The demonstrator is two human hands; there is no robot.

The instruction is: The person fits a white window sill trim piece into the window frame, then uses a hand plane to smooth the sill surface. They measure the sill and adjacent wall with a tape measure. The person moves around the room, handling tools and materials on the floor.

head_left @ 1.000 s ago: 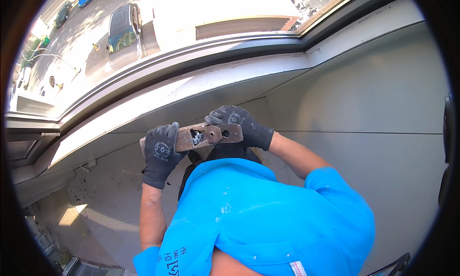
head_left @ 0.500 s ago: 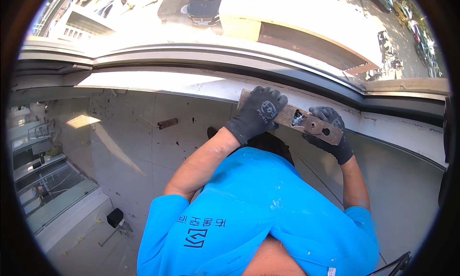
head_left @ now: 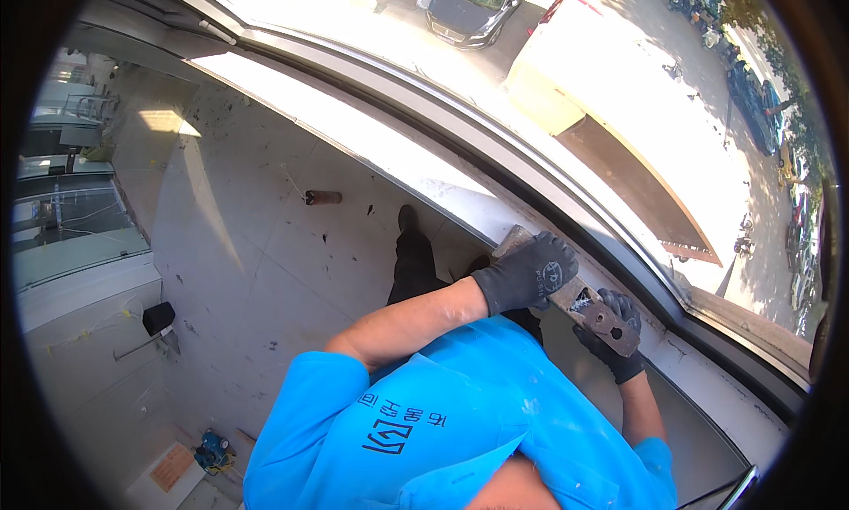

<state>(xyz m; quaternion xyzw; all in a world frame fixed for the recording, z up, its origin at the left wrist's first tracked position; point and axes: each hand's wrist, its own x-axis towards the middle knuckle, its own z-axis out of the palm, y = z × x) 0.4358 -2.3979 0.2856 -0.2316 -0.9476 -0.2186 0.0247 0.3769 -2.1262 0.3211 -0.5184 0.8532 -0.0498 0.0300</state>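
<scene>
A worn wooden hand plane (head_left: 595, 322) with a metal blade and pale shavings in its opening lies at a slant along the white window sill (head_left: 438, 178). My left hand (head_left: 531, 271), in a dark grey glove, is closed over its upper left end. My right hand (head_left: 619, 337), gloved alike, grips the lower right end, partly hidden behind the tool. The plane is at or on the inner edge of the sill; exact contact is unclear. Below, my blue shirt and dark-trousered leg are in view.
Outside the window frame (head_left: 292, 59) are a parked car (head_left: 469, 15) and a long roofed structure (head_left: 637, 191). On the scuffed floor (head_left: 248, 227) lie a paint roller (head_left: 323, 197) and, farther left, a black object with a rod (head_left: 158, 318). A teal tool (head_left: 214, 451) sits at bottom left.
Both hands have moved with the plane rightward and down in the picture, now along the sill. The view has turned, showing more floor on the left.
</scene>
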